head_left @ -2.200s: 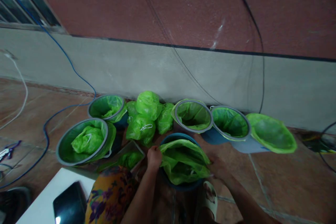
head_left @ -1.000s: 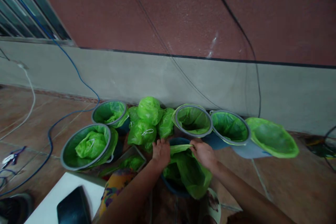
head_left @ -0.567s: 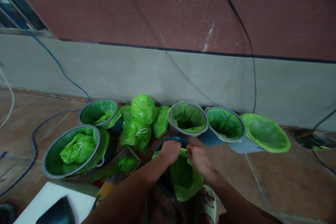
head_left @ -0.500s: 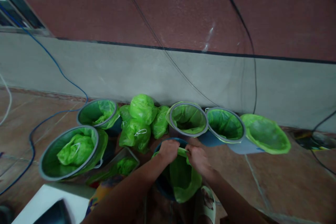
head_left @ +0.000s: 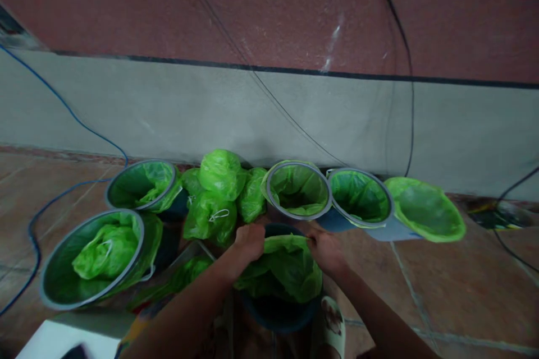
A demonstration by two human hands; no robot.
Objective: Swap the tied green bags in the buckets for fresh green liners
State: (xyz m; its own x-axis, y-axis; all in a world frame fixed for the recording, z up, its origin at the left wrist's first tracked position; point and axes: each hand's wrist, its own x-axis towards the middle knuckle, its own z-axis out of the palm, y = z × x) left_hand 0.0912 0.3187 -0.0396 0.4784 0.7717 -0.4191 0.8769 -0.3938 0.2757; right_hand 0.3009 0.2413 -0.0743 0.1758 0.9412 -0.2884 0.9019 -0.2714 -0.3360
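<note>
A green plastic bag point(head_left: 290, 269) is stretched wide across the mouth of a dark blue bucket point(head_left: 280, 317) between my feet. My left hand point(head_left: 251, 242) grips the bag's rim on the left, and my right hand point(head_left: 326, 249) grips it on the right. The bag's far edge runs taut between the two fists. Its near part hangs down inside the bucket. Just beyond stands a grey-rimmed bin point(head_left: 298, 190) lined with another green bag.
Two more lined bins, one blue point(head_left: 360, 196) and one pale point(head_left: 427, 210), stand right along the wall. Tied green bags point(head_left: 221, 174) are piled left of centre. Two large bins point(head_left: 95, 261) point(head_left: 141, 185) hold green bags further left. A blue cable point(head_left: 37, 230) crosses the floor; a white box point(head_left: 71, 336) sits lower left.
My hands have moved apart, pulling the bag's rim wider over the bucket. The bag has spread from a narrow hanging shape. The view has shifted slightly.
</note>
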